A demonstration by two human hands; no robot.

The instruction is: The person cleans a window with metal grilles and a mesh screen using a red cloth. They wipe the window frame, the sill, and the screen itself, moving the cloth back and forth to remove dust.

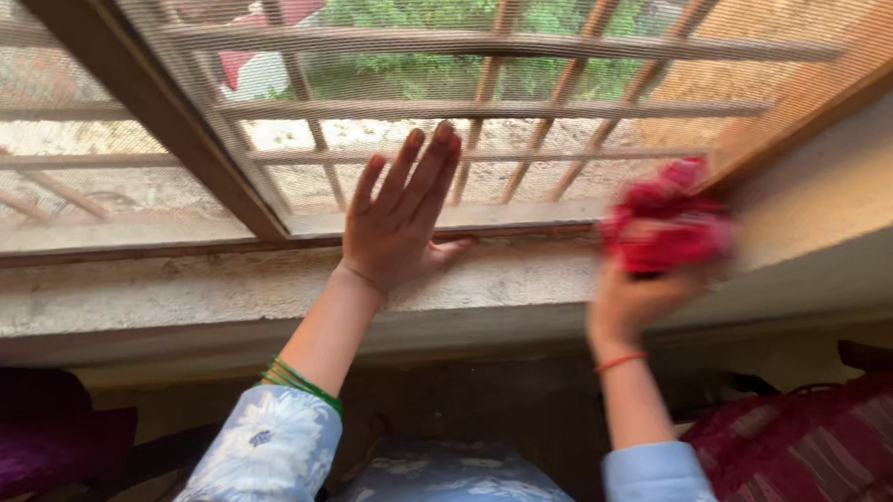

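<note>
My left hand [398,218] lies flat with fingers spread against the mesh screen [559,79] of a wooden-framed window, its heel near the bottom rail [524,215]. My right hand [631,299] grips a bunched red cloth [666,224], blurred with motion, pressed at the lower right corner of the window frame beside the concrete sill [171,290]. Green bangles sit on my left wrist and an orange thread on my right.
Behind the mesh runs a metal grille [479,47] with greenery outside. The plaster wall [840,183] stands at right. A purple cushion [37,429] lies lower left and a maroon striped fabric [819,446] lower right.
</note>
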